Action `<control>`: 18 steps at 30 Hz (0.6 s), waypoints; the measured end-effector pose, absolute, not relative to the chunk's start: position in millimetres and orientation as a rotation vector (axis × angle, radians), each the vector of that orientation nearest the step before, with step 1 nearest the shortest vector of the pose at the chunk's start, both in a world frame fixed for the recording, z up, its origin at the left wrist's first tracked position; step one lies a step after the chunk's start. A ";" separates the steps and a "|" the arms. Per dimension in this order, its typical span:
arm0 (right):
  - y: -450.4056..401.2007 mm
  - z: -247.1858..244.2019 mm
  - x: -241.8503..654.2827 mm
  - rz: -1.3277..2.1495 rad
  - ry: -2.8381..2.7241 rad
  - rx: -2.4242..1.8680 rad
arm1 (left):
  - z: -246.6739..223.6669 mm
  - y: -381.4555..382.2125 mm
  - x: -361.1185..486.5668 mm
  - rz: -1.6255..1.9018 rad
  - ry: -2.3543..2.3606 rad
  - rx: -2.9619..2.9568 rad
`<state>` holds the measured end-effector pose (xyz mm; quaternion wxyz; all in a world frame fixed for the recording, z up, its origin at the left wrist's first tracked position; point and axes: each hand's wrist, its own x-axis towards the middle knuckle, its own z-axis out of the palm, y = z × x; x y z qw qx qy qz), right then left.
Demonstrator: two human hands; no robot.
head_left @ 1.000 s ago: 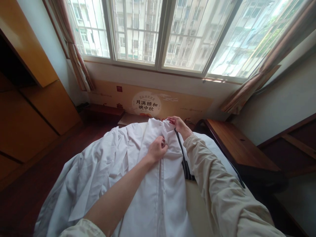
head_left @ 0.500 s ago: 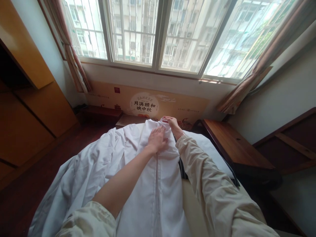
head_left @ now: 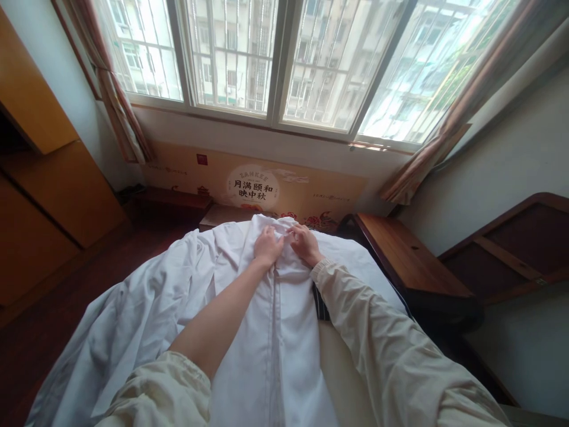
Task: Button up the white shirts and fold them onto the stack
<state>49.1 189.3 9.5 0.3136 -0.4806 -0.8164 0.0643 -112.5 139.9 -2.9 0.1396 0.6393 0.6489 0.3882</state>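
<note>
Our left hand (head_left: pixel 268 246) lies on the white cloth (head_left: pixel 249 332), fingers slightly spread; our right hand's (head_left: pixel 304 243) curled fingers touch its far end, grip unclear. We see no container.

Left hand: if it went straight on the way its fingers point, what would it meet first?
The left hand is already at the white cloth; past its far edge, probably the printed panel, though depth is unclear.

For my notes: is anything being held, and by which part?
White cloth, near its far end, apparently pinched by the right hand; the left hand touches it, grip unclear.
</note>
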 end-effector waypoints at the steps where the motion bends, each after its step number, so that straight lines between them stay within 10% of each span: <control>1: 190.0 5.2 50.8 0.196 -2.219 -1.256 | -4.0 140.1 -113.1 1.159 1.872 1.837; 18: 215.4 -3.5 38.8 0.133 -1.982 -1.453 | 16.1 167.2 -134.3 1.004 1.927 1.314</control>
